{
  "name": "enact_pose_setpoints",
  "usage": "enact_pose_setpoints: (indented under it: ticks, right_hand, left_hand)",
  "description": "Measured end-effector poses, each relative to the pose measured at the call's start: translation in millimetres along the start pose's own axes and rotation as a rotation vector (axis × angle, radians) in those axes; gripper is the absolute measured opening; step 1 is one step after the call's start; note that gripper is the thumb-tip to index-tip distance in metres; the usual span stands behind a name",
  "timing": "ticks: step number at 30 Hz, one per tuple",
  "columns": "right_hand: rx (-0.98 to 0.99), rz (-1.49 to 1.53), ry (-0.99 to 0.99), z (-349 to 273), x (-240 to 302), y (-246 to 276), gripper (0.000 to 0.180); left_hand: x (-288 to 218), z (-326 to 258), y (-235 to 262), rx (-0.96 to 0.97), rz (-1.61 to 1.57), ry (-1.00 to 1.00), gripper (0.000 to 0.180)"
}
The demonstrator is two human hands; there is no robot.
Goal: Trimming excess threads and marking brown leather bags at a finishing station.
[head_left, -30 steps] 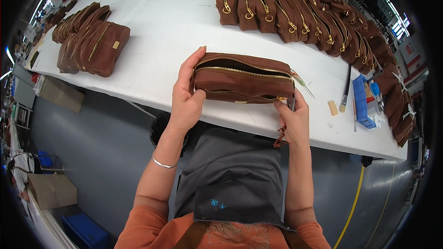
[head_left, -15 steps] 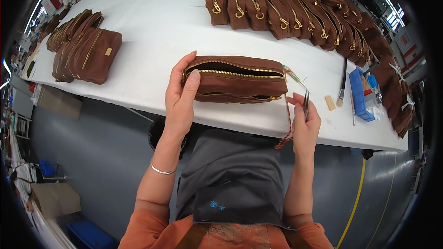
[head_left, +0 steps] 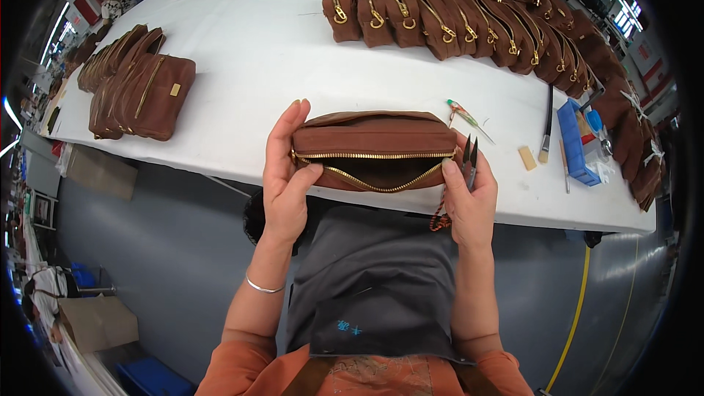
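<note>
A brown zip pouch [head_left: 378, 136] is held level in front of me, over the table's near edge. Its gold-toothed zip gapes open on the side nearest me, showing a dark inside. My left hand [head_left: 286, 183] is closed on the left end, thumb at the zip's edge. At the other end my right hand [head_left: 473, 209] pinches the pouch with its thumb. That same hand carries dark thread snips [head_left: 470, 158], blades pointing away from me and slightly apart. A red and black braided cord [head_left: 440, 214] dangles beside the right hand.
On the white table [head_left: 249, 66], a pointed tool with a green-tipped handle [head_left: 463, 116] lies beyond the pouch. Rightward are a tan block [head_left: 527, 158], a brush [head_left: 545, 132] and a blue bin [head_left: 573, 143]. Brown pouches stand in rows [head_left: 440, 22] at far right and a stack [head_left: 158, 99] at left.
The pouch has tipped over, so its open zip now faces me, lower down. My right hand has moved from beside the pouch onto its right end, keeping the snips. The pointed tool lies uncovered.
</note>
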State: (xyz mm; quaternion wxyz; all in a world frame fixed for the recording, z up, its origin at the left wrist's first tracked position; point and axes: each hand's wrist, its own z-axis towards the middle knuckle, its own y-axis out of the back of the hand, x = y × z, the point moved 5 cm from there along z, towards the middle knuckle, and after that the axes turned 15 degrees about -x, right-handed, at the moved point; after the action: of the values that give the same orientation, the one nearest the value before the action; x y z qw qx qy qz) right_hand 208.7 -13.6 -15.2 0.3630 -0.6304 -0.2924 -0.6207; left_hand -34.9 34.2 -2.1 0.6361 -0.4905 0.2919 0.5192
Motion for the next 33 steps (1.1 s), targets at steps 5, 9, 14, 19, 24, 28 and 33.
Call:
enact_pose_setpoints:
  ticks: [5, 9, 14, 19, 24, 28, 33]
  right_hand:
    - [-0.003, 0.018, 0.028, -1, 0, 3, 0.043]
    - [-0.071, 0.029, 0.047, -2, -5, -2, 0.041]
    - [-0.148, -0.053, 0.169, -5, -17, -6, 0.039]
    - [-0.165, -0.045, 0.252, -8, -20, -12, 0.038]
    - [-0.150, -0.062, 0.240, -7, -25, -14, 0.037]
    - [-0.126, -0.105, 0.250, -4, -30, -7, 0.034]
    - [-0.052, -0.065, 0.239, -6, -33, -11, 0.032]
  left_hand:
    - [7, -6, -3, -0.017, -0.060, 0.014, 0.075]
    - [17, -8, 3, -0.094, -0.037, -0.033, 0.066]
    - [26, -9, 28, -0.370, 0.434, -0.052, 0.051]
    - [43, -14, 39, -0.365, 0.279, 0.058, 0.040]
    - [39, -11, 31, -0.320, 0.190, 0.028, 0.041]
    - [28, -11, 26, -0.244, 0.184, 0.084, 0.038]
    - [28, -10, 26, -0.329, 0.184, 0.223, 0.037]
